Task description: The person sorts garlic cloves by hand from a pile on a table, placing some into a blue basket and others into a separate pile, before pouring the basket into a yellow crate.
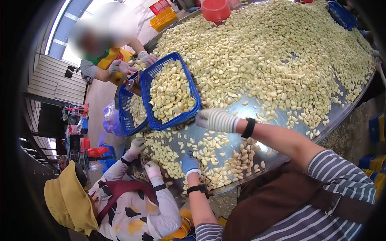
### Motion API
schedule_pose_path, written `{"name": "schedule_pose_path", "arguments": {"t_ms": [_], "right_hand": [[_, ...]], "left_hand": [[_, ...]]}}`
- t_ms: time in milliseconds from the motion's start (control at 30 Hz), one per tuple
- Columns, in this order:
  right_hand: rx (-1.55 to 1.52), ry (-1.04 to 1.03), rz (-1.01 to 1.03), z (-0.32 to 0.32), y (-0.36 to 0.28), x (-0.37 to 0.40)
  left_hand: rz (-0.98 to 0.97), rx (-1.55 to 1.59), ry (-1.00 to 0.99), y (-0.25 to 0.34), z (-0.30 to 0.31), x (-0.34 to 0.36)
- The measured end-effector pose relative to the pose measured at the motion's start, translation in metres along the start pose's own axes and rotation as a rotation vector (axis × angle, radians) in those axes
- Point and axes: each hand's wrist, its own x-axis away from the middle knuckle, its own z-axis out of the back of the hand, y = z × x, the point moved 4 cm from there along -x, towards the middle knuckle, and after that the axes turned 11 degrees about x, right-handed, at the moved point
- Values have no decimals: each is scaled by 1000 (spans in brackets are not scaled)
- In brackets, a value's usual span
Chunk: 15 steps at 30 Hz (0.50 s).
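My left hand (190, 164), in a blue glove, is low over loose pale garlic cloves (213, 144) on the metal table. Its fingers look drawn together, and anything in them is hidden. My right hand (217, 119), in a white striped glove, is closed beside the lower right corner of a blue basket (177, 120). Its fingertips are blurred, and what they hold cannot be made out. Peeled cloves fill much of this basket, which overlaps a second blue basket (124, 116) with cloves in it.
A large heap of cloves (261, 52) covers the table's far side, with a red container (216, 10) in it. A co-worker in a yellow hat (66, 197) works at the left; another person's gloved hands (122, 67) are beyond the baskets.
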Motion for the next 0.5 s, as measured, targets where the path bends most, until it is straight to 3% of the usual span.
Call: {"name": "schedule_pose_path", "arguments": {"t_ms": [67, 133, 167, 200, 233, 333, 400, 467, 500], "right_hand": [[154, -164, -38, -29, 26, 34], [187, -268, -66, -36, 33, 70], [187, -447, -156, -37, 33, 83], [218, -499, -142, -52, 45, 91], [143, -497, -85, -56, 47, 97], [-56, -411, -48, -57, 64, 117], [-91, -531, 36, -51, 66, 126], [14, -550, -60, -26, 53, 140], [28, -530, -52, -17, 51, 146]], "left_hand": [[-31, 43, -15, 1, -5, 10], [-24, 608, -60, 20, -14, 33], [-110, 703, -114, 80, 10, 73], [-185, 591, -130, 71, -18, 72], [-346, 363, -121, 112, -7, 104], [-566, 686, -173, 134, -38, 133], [-534, 754, -254, 143, -44, 146], [-498, 821, -340, 153, -40, 158], [-562, 646, -260, 160, -33, 164]]}}
